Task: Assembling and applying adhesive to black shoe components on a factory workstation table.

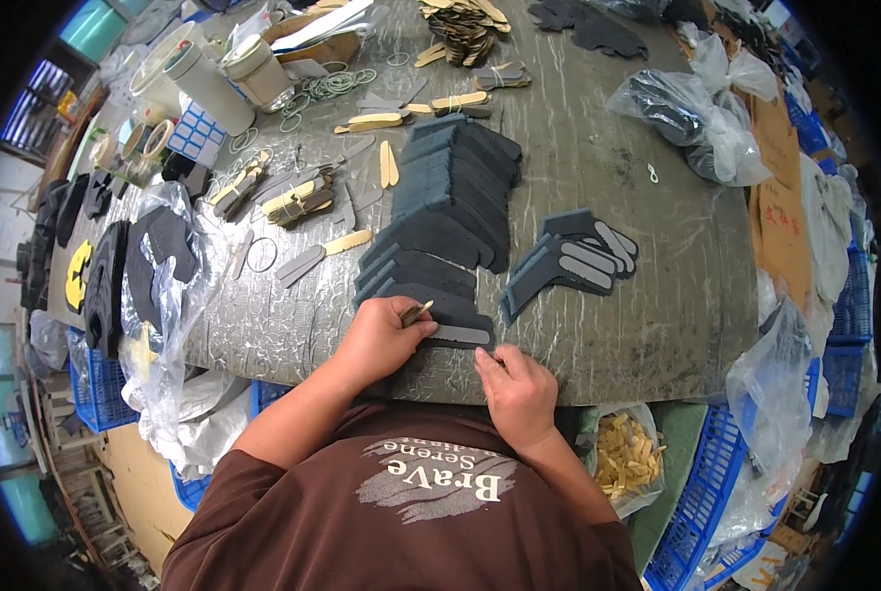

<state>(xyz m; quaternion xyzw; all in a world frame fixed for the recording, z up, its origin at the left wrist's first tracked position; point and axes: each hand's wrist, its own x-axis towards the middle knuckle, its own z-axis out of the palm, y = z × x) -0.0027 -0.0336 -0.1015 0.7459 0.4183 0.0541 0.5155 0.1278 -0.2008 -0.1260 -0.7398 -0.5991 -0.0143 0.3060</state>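
My left hand (379,341) is closed around a few short flat strips (416,313), pale at the tip, which poke out between thumb and fingers. Its thumb reaches the left end of a grey strip (462,336) lying on a dark fabric piece (450,345) near the table's front edge. My right hand (517,390) is pinched closed at that piece's near right corner; whatever lies between its fingertips is hidden. Beyond my hands, a long overlapping stack of dark, bent fabric pieces (455,202) runs away from me. To the right lie more fabric pieces (534,281) with grey strips (586,264) on top.
Bundled and loose strips (298,200) cover the table's left part, near rubber bands (337,84), a white cylinder (209,89) and a jar (258,71). A heap of wooden strips (465,30) sits at the back. Plastic bags (702,113) lie right; blue crates (702,492) stand below.
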